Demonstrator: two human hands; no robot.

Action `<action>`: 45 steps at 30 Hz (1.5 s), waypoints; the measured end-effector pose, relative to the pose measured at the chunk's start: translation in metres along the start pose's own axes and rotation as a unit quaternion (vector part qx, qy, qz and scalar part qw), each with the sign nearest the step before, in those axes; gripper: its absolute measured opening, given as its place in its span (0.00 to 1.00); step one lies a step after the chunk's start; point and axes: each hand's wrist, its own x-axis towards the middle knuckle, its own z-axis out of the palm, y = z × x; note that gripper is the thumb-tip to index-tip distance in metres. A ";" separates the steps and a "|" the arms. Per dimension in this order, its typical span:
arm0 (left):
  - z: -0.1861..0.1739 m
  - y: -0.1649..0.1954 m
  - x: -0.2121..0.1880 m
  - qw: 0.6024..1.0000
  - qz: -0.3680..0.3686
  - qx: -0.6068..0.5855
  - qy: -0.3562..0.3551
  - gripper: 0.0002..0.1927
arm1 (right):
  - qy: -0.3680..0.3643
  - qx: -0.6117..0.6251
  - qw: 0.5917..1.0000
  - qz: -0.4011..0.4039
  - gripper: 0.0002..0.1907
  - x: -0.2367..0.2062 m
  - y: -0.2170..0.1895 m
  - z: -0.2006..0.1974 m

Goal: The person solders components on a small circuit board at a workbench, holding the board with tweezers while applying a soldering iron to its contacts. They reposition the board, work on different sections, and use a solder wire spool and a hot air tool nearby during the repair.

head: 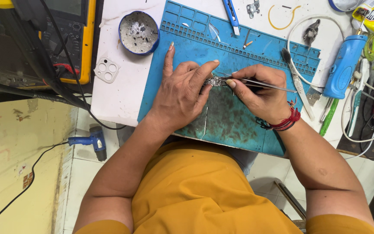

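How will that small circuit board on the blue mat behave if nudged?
Likely stiff and light: the small circuit board is thin and flat. It probably slides easily, which may be why the left hand pins it. Tweezers in the right hand suggest delicate parts.

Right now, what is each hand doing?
Left hand: pinching a small circuit board on the blue mat.
Right hand: closed on tweezers.

Location type: small electronics repair workshop. Evidence: a blue silicone repair mat with moulded parts compartments (247, 47) covers the white desk (117, 91). A yellow-cased multimeter (72, 34) stands at far left. A round blue-rimmed dish of small metal scraps (138, 32) sits beside the mat. A blue hot-air tool (89, 141) lies on the tiled floor at near left. Loose white cables (301, 26) and hand tools crowd the right side.
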 end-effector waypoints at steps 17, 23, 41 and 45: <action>0.002 -0.001 -0.001 1.000 0.007 0.007 0.001 0.31 | 0.017 -0.009 1.000 0.010 0.08 -0.001 0.000 0.002; 0.002 -0.002 -0.001 1.000 0.009 0.000 -0.007 0.30 | 0.051 0.029 0.998 0.020 0.10 -0.002 0.004 0.000; 0.003 0.001 -0.001 0.997 0.021 0.075 -0.026 0.51 | 0.060 -0.043 0.997 0.023 0.07 0.000 -0.004 -0.002; 0.004 0.000 -0.001 0.997 0.041 0.068 -0.015 0.53 | 0.048 -0.010 0.999 -0.003 0.06 -0.002 0.001 -0.003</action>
